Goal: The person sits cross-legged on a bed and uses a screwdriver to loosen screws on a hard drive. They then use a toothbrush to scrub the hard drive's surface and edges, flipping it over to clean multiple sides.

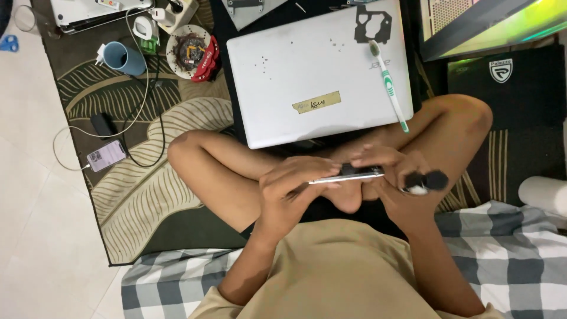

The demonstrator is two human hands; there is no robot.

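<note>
Left hand (289,189) is closed around the near end of a thin, flat metal part (348,175), fingers curled over its top edge. Right hand (396,177) pinches the far end of the same part and also has a small black-and-white tool (424,182) tucked against its palm side. The part is held over the crossed legs, just in front of the silver laptop (319,71). Its long axis runs left to right, nearly level, thin edge facing the camera.

Progress, as judged: the laptop lies closed with a toothbrush (390,85) resting on it and a black bracket (372,23) near its top edge; the part is out and in hand, so removal looks done, with handling or cleaning apparently under way. Refitting is not done. A blue cup (121,58) and a phone (106,155) lie on the leaf-patterned mat (147,195)
</note>
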